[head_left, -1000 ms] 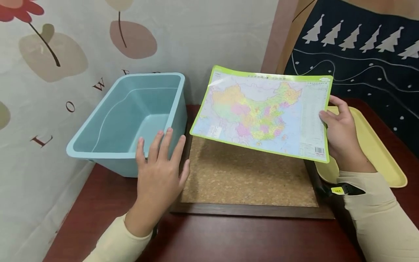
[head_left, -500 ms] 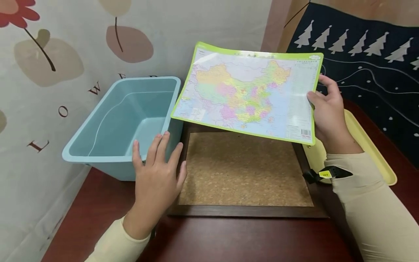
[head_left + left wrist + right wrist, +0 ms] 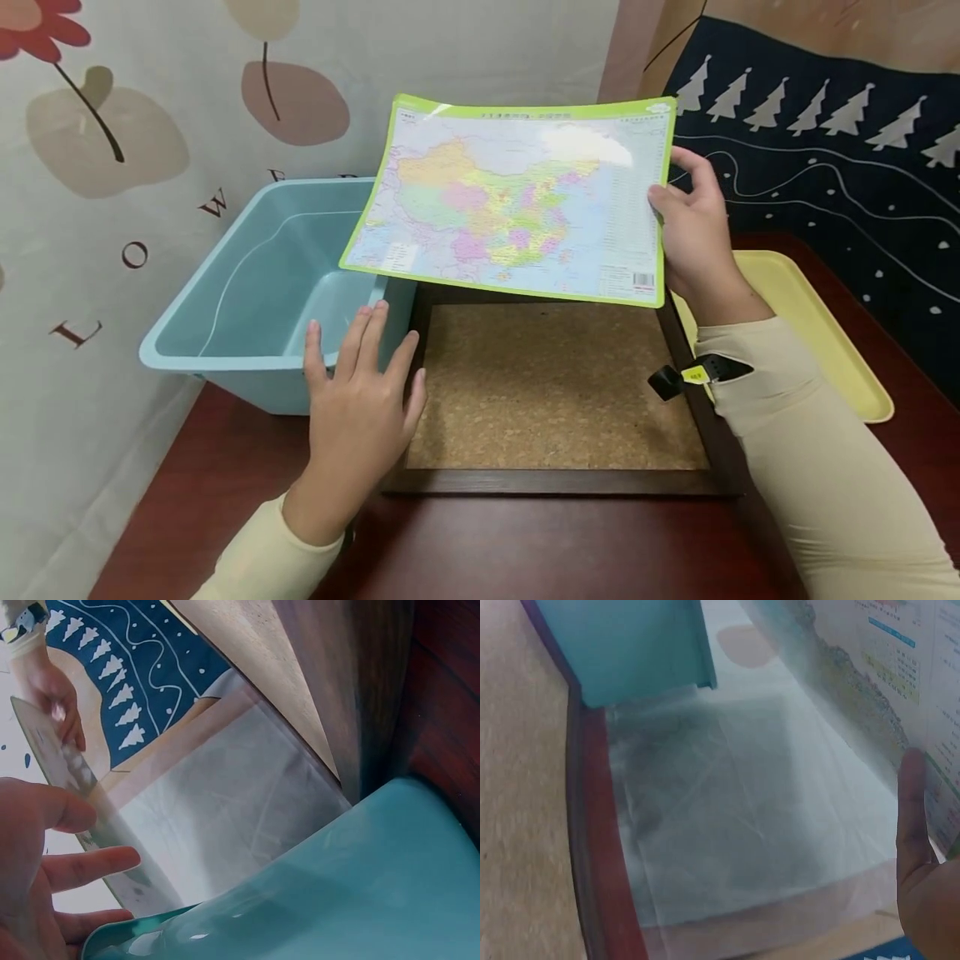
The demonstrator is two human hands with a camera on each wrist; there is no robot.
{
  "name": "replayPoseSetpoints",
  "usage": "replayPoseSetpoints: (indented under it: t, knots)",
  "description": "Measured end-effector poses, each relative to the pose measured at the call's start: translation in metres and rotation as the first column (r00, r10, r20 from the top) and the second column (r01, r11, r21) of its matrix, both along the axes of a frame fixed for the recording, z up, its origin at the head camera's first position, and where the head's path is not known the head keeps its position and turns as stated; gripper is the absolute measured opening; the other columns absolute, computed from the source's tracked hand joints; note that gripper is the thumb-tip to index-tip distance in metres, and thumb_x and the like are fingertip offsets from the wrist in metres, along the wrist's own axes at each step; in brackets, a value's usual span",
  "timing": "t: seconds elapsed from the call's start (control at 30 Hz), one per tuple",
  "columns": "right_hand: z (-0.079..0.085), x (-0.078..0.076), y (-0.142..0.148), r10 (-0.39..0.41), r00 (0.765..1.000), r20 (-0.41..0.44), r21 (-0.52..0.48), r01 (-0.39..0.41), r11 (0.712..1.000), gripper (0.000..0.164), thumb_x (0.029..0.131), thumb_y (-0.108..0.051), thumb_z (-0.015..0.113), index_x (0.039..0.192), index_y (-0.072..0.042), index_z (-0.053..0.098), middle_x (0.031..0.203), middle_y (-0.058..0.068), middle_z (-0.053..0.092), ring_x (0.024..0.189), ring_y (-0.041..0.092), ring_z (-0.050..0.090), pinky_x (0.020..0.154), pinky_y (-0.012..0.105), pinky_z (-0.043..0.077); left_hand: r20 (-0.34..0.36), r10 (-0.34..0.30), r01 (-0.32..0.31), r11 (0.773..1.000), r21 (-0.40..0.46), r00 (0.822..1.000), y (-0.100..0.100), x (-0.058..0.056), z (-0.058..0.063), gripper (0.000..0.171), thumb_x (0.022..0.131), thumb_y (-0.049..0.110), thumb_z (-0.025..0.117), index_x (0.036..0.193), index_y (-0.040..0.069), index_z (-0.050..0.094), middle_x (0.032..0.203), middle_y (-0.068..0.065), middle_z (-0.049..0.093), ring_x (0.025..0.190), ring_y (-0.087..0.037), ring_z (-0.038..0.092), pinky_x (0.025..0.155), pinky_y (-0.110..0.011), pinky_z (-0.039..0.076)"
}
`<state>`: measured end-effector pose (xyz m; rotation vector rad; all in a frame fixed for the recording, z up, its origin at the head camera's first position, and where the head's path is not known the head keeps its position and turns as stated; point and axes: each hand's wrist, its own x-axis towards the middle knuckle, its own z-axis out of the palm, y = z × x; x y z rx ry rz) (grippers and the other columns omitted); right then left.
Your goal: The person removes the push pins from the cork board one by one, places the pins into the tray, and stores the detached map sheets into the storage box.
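Observation:
A glossy map sheet (image 3: 510, 200) with a green border is held up in the air, tilted, by its right edge. My right hand (image 3: 701, 237) pinches that edge, thumb on the printed front and fingers behind. The sheet's left corner overlaps the right rim of a blue plastic tub (image 3: 225, 363) in the head view. At the tub's near right corner is my left hand (image 3: 360, 425), fingers spread and fairly straight. In the left wrist view its fingers (image 3: 94, 868) lie beside the tub's rim; whether they press on it I cannot tell.
A cork board (image 3: 562, 392) in a dark wooden frame lies on the reddish-brown table (image 3: 525, 542), right of the tub. To its right is a yellow tray (image 3: 810, 333), partly behind the right arm. A patterned cloth wall (image 3: 480, 50) stands close behind.
My right hand has lifted the map sheet and carried it left, so its left corner now overlaps the tub's rim in view. The left hand has stayed nearly still.

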<state>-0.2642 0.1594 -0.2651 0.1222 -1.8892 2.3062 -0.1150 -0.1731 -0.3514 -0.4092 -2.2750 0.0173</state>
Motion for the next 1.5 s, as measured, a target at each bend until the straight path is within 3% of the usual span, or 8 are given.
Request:
replayPoseSetpoints:
  t: [0.27,0.37,0.6,0.9,1.03,1.13,1.23,1.5]
  knots:
    - [0.012,-0.010,-0.032,0.040,0.999,0.021,0.064,-0.041,0.997,0.044,0.107,-0.014,0.040,0.147,-0.033,0.037,0.146,0.010,0.051,0.120,0.026,0.061,0.104,0.043,0.050,-0.001,-0.004,0.004,1.000,0.002,1.000,0.000,0.000,0.001,0.043,0.098,0.030,0.041,0.114,0.006,0.072,0.146,-0.022,0.051,0.136,-0.037,0.047,0.115,-0.068,0.017]
    - [0.015,-0.014,-0.040,0.054,0.998,0.029,0.070,-0.056,0.996,0.044,0.107,-0.015,0.040,0.147,-0.033,0.037,0.145,0.009,0.052,0.120,0.026,0.061,0.106,0.045,0.048,0.000,-0.009,0.009,1.000,0.001,1.000,0.000,0.000,0.002,0.038,0.097,0.028,0.046,0.114,0.006,0.073,0.146,-0.022,0.051,0.137,-0.036,0.047,0.116,-0.068,0.018]
    - [0.023,-0.021,-0.057,0.059,0.996,0.066,0.103,-0.066,0.993,0.045,0.107,-0.017,0.043,0.147,-0.035,0.037,0.146,0.006,0.052,0.119,0.027,0.062,0.102,0.045,0.051,0.043,-0.003,0.003,1.000,-0.013,0.999,0.000,0.003,0.005,0.031,0.093,0.023,0.059,0.115,0.007,0.073,0.148,-0.023,0.049,0.138,-0.037,0.045,0.116,-0.067,0.018]
    - [0.028,-0.025,-0.079,0.028,0.996,0.086,0.148,-0.040,0.988,0.047,0.105,-0.012,0.040,0.147,-0.033,0.041,0.140,0.006,0.057,0.113,0.025,0.065,0.097,0.043,0.054,-0.003,0.002,-0.002,1.000,-0.021,1.000,-0.001,0.002,0.006,0.028,0.085,0.021,0.070,0.110,0.008,0.075,0.147,-0.022,0.050,0.137,-0.036,0.048,0.115,-0.068,0.019]
    - [0.030,-0.024,-0.086,0.035,0.996,0.085,0.169,-0.049,0.984,0.052,0.102,-0.009,0.040,0.148,-0.032,0.041,0.137,0.008,0.060,0.108,0.023,0.066,0.085,0.033,0.057,-0.014,0.003,-0.003,1.000,-0.021,1.000,-0.001,-0.001,0.005,0.028,0.084,0.021,0.071,0.109,0.008,0.075,0.147,-0.022,0.050,0.137,-0.036,0.048,0.114,-0.068,0.021]
    - [0.031,-0.023,-0.090,0.059,0.996,0.072,0.185,-0.072,0.980,0.053,0.101,-0.007,0.041,0.149,-0.031,0.043,0.134,0.009,0.063,0.103,0.022,0.068,0.066,0.023,0.052,-0.013,0.002,-0.002,1.000,-0.021,1.000,-0.001,-0.001,0.004,0.028,0.086,0.022,0.069,0.109,0.009,0.075,0.147,-0.022,0.050,0.137,-0.036,0.048,0.114,-0.068,0.022]
    - [0.032,-0.022,-0.095,0.085,0.995,0.054,0.186,-0.093,0.978,0.051,0.101,-0.007,0.042,0.147,-0.027,0.049,0.130,0.010,0.066,0.097,0.021,0.069,0.059,0.020,0.049,-0.011,0.004,-0.004,1.000,-0.021,1.000,-0.001,0.000,0.003,0.027,0.086,0.023,0.067,0.109,0.009,0.075,0.147,-0.022,0.050,0.137,-0.036,0.048,0.114,-0.068,0.022]
    - [0.043,-0.021,-0.123,0.156,0.987,0.035,0.178,-0.159,0.971,0.047,0.100,-0.005,0.045,0.143,-0.020,0.055,0.125,0.012,0.069,0.093,0.019,0.072,0.067,0.027,0.059,-0.015,0.008,-0.009,0.999,-0.045,1.000,-0.003,0.003,0.001,0.025,0.082,0.021,0.073,0.103,0.008,0.076,0.145,-0.023,0.052,0.135,-0.036,0.049,0.111,-0.067,0.026]
